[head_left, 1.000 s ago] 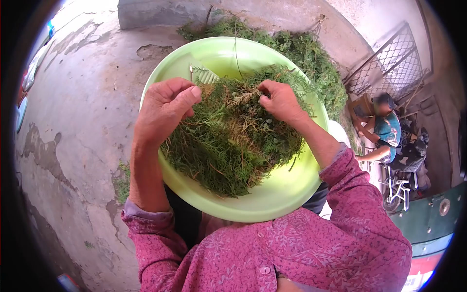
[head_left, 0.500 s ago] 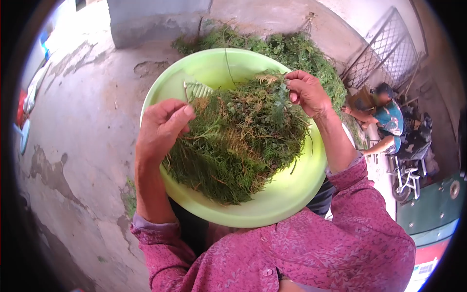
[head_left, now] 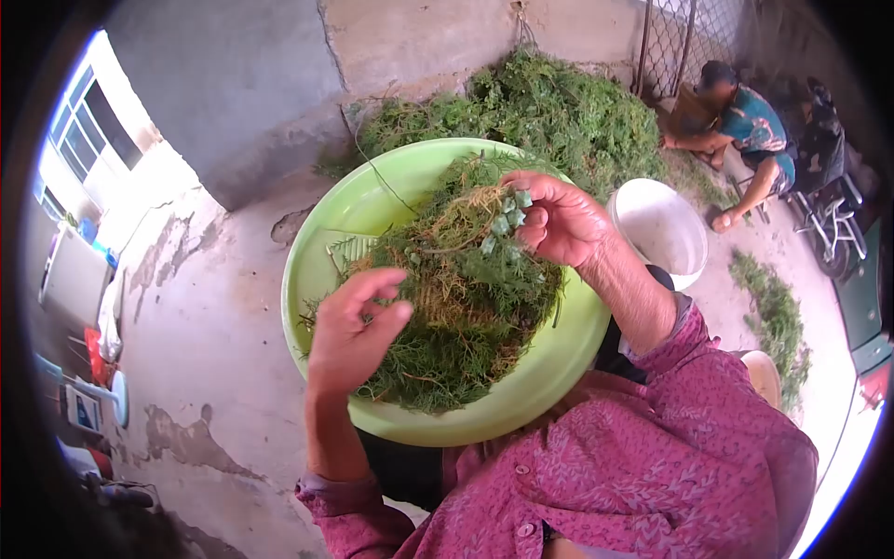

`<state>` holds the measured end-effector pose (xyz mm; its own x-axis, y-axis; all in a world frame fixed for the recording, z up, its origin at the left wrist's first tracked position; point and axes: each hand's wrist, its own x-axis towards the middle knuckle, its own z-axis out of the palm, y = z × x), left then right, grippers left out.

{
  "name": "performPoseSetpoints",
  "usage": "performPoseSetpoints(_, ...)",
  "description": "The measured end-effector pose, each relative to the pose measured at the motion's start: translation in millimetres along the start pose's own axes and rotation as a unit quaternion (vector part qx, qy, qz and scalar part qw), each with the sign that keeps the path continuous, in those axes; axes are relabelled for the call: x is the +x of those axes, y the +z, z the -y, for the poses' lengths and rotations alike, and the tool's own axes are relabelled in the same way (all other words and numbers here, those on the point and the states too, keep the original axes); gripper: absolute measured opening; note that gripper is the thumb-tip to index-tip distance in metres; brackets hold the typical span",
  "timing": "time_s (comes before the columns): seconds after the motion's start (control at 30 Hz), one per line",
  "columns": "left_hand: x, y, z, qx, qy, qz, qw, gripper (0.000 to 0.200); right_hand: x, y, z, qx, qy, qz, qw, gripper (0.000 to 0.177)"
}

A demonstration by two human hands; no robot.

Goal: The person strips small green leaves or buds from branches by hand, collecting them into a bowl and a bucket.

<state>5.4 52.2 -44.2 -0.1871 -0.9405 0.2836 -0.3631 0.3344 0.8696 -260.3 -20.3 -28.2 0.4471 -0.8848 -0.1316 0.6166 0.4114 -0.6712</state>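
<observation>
While the left hand [head_left: 358, 331] is sitting at the near-left side of the heap [head_left: 447, 307] with its fingers spread and loosely curled, not gripping anything I can make out, the right hand [head_left: 559, 219] is pinching a sprig [head_left: 507, 219] with little bluish-green cones on it. Its fingers are clamped on it, holding it just at the top of the heap. All that greenery is lying in a big lime-green basin [head_left: 549, 373] right in front of the person. A white bucket [head_left: 666, 238] is standing just beside the basin on the right, and a bigger pile [head_left: 559, 112] of the same stuff is lying on the concrete floor [head_left: 214, 307] behind it. Someone else [head_left: 745, 130] is sitting over by that pile.
</observation>
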Motion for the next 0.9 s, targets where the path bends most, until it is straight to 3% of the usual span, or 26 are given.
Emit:
performPoseSetpoints(0.1, 13.8, 37.3, -3.0, 0.098, 0.080, 0.015, 0.992, 0.036, -15.5, -1.6, -13.8, 0.108, 0.040, 0.076, 0.990, 0.008)
performPoseSetpoints(0.17, 16.6, 58.2, -11.1, 0.149, 0.119, 0.016, 0.982, 0.042, -19.6, -5.8, -23.1, 0.144, 0.035, 0.072, 0.986, 0.007)
performPoseSetpoints(0.23, 16.4, 76.6, -21.6, 0.228, 0.161, -0.030, 0.960, 0.046, -25.4, -9.8, -31.4, 0.206, 0.062, 0.147, 0.966, 0.006)
performPoseSetpoints(0.27, 17.1, 84.3, -26.6, 0.260, 0.185, -0.055, 0.946, 0.044, -28.4, -11.9, -35.4, 0.227, 0.063, 0.128, 0.963, 0.006)
performPoseSetpoints(0.43, 14.6, 104.5, -13.7, 0.203, 0.192, -0.045, 0.959, 0.031, -40.6, -29.8, -38.8, 0.256, 0.055, 0.117, 0.958, 0.006)
performPoseSetpoints(0.5, 10.8, 115.8, -14.3, -0.006, 0.079, -0.065, 0.995, 0.020, -45.3, -39.3, -32.4, 0.146, -0.013, 0.052, 0.988, 0.006)
performPoseSetpoints(0.57, 5.9, 117.9, -19.3, 0.021, 0.096, -0.058, 0.993, 0.009, -49.3, -45.0, -29.4, 0.089, -0.051, 0.041, 0.994, 0.006)
performPoseSetpoints(0.6, 2.2, 116.2, -26.3, 0.075, 0.076, -0.034, 0.994, 0.008, -52.1, -43.8, -27.5, -0.077, -0.119, -0.014, 0.990, 0.006)
performPoseSetpoints(0.63, -1.5, 114.3, -31.7, 0.127, 0.056, -0.010, 0.990, 0.007, -54.4, -44.0, -25.8, -0.241, -0.181, -0.069, 0.951, 0.007)
performPoseSetpoints(0.67, -6.1, 112.4, -34.4, 0.130, 0.054, -0.006, 0.990, 0.007, -44.9, -56.7, -34.0, -0.385, -0.334, -0.114, 0.853, 0.008)
performPoseSetpoints(0.77, -8.8, 103.0, -39.1, 0.062, -0.014, -0.012, 0.998, 0.005, -40.2, -66.3, -16.7, -0.308, -0.336, -0.153, 0.877, 0.008)
performPoseSetpoints(0.8, -6.6, 98.7, -39.4, 0.027, -0.052, -0.010, 0.998, 0.006, -48.4, -66.1, -4.4, -0.252, -0.252, -0.093, 0.930, 0.008)
performPoseSetpoints(0.83, -9.6, 95.1, -40.0, -0.008, -0.094, -0.010, 0.995, 0.008, -50.4, -62.9, -2.1, -0.247, -0.248, -0.090, 0.933, 0.008)
performPoseSetpoints(0.87, -8.0, 100.2, -49.0, -0.105, -0.104, -0.012, 0.989, 0.008, -50.8, -60.2, -1.6, -0.155, -0.175, -0.035, 0.972, 0.010)
performPoseSetpoints(0.9, -8.7, 98.9, -49.4, -0.100, -0.105, -0.014, 0.989, 0.008, -49.8, -58.7, -1.4, -0.063, -0.103, 0.021, 0.993, 0.013)
